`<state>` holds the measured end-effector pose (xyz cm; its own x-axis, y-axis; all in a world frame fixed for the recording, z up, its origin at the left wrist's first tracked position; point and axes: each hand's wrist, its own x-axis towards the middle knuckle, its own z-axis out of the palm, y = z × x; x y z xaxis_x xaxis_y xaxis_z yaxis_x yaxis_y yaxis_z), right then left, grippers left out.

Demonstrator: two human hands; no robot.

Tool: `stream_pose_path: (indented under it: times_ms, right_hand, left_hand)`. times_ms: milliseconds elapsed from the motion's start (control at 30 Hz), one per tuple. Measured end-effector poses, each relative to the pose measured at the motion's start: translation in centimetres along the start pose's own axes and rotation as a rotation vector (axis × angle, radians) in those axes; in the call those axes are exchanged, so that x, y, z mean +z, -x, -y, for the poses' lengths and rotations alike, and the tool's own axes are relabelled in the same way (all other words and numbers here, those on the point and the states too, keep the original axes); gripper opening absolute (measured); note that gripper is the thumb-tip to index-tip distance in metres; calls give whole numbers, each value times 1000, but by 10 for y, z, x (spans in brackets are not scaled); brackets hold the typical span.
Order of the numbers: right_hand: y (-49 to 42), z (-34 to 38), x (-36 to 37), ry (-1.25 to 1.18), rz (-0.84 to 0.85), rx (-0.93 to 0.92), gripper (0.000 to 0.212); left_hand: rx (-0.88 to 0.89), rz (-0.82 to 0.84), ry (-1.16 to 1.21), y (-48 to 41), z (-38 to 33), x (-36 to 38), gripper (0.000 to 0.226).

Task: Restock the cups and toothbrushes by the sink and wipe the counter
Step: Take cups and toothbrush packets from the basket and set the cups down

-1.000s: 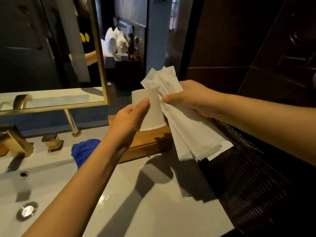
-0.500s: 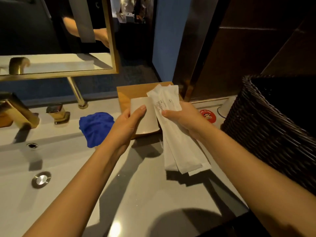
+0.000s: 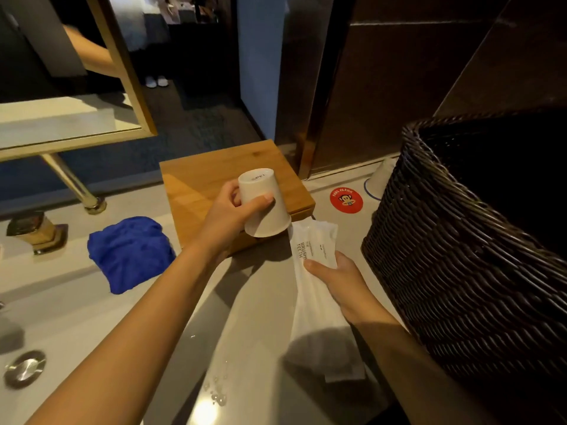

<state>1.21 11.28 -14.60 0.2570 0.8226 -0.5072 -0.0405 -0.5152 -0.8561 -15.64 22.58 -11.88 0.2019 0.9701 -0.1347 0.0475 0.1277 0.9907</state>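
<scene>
My left hand (image 3: 228, 217) grips a white cup (image 3: 264, 204), upside down and tilted, lifted just above the front edge of a wooden tray (image 3: 211, 173). My right hand (image 3: 340, 283) holds a few white toothbrush packets (image 3: 313, 250) printed "BRUSHING TEETH", low over the grey counter (image 3: 254, 302), to the right of the cup and apart from it. A crumpled blue cloth (image 3: 132, 253) lies on the counter left of the tray. A second white cup (image 3: 380, 179) stands upside down behind a dark basket.
A dark woven basket (image 3: 460, 271) fills the right side. A round red sticker (image 3: 346, 200) lies on the counter. Gold tap handle (image 3: 33, 231), mirror leg (image 3: 76, 188) and sink drain (image 3: 24, 368) are at left. Water drops (image 3: 216, 391) sit near the front edge.
The left hand has lifted the cup off the wooden tray and tilted it. The right hand has drawn the packets down and away from the cup. The view has tipped downward.
</scene>
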Motion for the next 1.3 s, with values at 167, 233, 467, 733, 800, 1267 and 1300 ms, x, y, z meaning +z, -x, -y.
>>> stream_pose_path:
  times_ms: [167, 233, 467, 733, 800, 1267, 1300]
  right_hand:
    - [-6, -11, 2, 33, -15, 62, 44]
    - [-8, -15, 3, 43, -24, 98, 43]
    - [-24, -13, -2, 33, -109, 184, 45]
    - [-29, -18, -3, 32, -150, 253, 49]
    - [-32, -23, -3, -18, -137, 203, 27]
    - [-50, -41, -3, -78, -238, 321, 41]
    - [-49, -40, -3, -85, -236, 316, 42]
  left_hand:
    - [5, 74, -55, -22, 0, 9, 65]
    - [27, 122, -81, -35, -4, 19, 64]
    - [163, 282, -154, -88, -19, 78, 63]
    - [195, 453, -345, -137, -2, 122, 69]
    - [205, 466, -398, -145, 3, 132, 70]
    - [129, 587, -649, -181, 26, 172, 72]
    - [130, 577, -646, -182, 26, 174, 73]
